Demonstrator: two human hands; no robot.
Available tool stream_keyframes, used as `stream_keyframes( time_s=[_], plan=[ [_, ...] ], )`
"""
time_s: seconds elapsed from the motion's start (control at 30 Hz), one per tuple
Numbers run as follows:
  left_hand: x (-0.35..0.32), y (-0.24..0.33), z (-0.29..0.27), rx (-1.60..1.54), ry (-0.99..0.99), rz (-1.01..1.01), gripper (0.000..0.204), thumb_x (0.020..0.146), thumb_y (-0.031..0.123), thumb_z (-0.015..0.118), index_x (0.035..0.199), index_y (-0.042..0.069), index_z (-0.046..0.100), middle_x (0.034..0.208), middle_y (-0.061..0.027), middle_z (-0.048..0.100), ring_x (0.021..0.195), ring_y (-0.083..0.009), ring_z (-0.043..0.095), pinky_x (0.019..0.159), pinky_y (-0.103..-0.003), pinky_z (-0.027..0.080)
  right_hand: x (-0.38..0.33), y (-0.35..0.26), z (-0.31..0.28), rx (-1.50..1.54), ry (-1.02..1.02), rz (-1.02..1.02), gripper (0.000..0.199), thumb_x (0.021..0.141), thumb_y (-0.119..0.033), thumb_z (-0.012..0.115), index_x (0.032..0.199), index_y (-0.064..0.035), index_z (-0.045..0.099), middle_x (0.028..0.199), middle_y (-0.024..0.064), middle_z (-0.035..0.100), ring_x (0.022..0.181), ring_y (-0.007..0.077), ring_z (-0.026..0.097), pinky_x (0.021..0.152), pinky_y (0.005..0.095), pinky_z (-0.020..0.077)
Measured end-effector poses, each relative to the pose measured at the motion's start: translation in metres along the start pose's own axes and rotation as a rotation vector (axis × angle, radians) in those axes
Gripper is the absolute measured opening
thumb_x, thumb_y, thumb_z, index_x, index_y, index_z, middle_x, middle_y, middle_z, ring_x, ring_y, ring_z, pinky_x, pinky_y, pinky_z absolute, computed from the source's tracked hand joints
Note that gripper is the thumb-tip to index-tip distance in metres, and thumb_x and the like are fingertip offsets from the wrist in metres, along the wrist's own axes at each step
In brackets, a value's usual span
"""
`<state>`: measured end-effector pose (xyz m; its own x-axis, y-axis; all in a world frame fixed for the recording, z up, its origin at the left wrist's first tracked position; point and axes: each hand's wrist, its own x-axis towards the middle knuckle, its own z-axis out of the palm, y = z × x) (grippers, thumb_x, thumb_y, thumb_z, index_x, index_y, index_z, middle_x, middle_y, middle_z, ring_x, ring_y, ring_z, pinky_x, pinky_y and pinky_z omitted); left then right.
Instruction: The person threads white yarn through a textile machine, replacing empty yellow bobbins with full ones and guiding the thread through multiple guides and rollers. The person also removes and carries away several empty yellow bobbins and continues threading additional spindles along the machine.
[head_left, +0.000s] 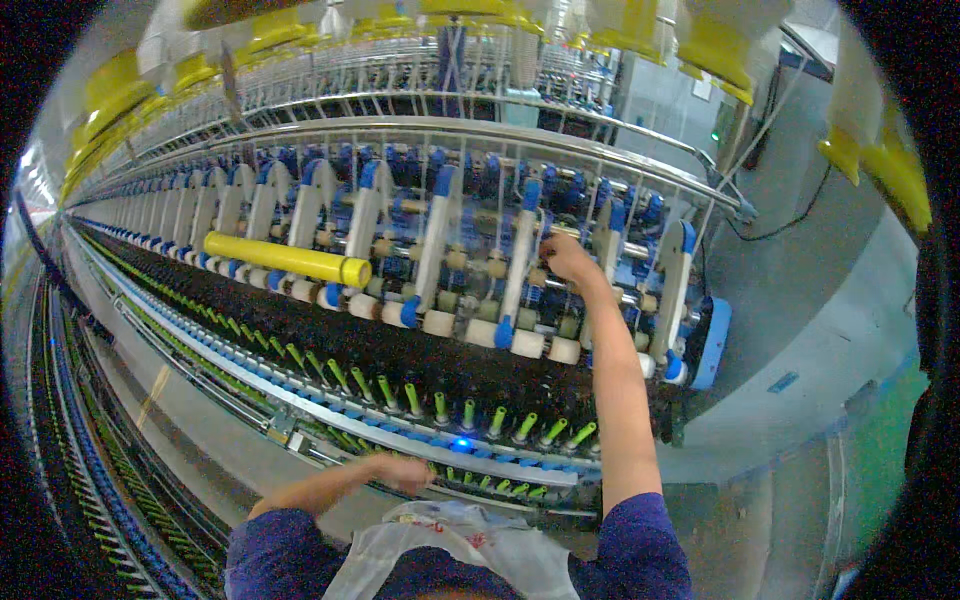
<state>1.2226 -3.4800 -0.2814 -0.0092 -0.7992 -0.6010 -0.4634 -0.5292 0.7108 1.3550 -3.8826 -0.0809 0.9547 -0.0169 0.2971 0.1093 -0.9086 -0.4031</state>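
Note:
My right arm reaches up over a long spinning frame, and my right hand (pixel 568 258) is in among its rollers, between two upright arms (pixel 522 262) with blue ends. The fingers are bent together there; what they hold, if anything, is too small to make out. Lower down, my left hand (pixel 402 472) hovers in front of my body near a rail (pixel 530 468) below the green spindle tubes (pixel 469 414). Motion smears its fingers. A yellow tube (pixel 285 260) rests across the upright arms to the left. White rollers (pixel 440 323) run along the front.
Yellow-based bobbins (pixel 715 60) hang overhead. A chrome bar (pixel 420 125) crosses behind the rollers. The machine ends at a blue cover (pixel 711 343) on the right. A parallel row of spindles (pixel 85 480) stands at left across a grey aisle (pixel 165 395).

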Motion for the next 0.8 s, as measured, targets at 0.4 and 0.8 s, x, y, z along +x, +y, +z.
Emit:
stream_keyframes(
  time_s=[0.4,0.8],
  plan=[
    [-0.001,-0.093,0.126,-0.229,0.398,-0.064,0.028,0.084,0.031,0.050,0.083,0.005,0.058,0.070,-0.0097,0.058,0.063,-0.0232,0.054,0.059,-0.039,0.044,-0.006,-0.004,-0.004,0.038,-0.032,0.033,0.025,0.068,0.003,0.053,0.091,0.0047,0.063,0.083,0.0222,0.062,0.081,0.0301,0.060,0.072,0.0392,0.0461],
    [-0.031,-0.035,0.060,0.509,0.249,-0.010,0.031,0.081,0.028,0.054,0.096,0.002,0.061,0.076,-0.0158,0.064,0.069,-0.0315,0.062,0.067,-0.043,0.052,-0.001,0.008,0.004,-0.021,-0.066,0.054,0.032,0.076,0.005,0.048,0.103,0.0025,0.064,0.100,0.0198,0.065,0.094,0.0312,0.061,0.083,0.0379,0.0464]
  ],
)
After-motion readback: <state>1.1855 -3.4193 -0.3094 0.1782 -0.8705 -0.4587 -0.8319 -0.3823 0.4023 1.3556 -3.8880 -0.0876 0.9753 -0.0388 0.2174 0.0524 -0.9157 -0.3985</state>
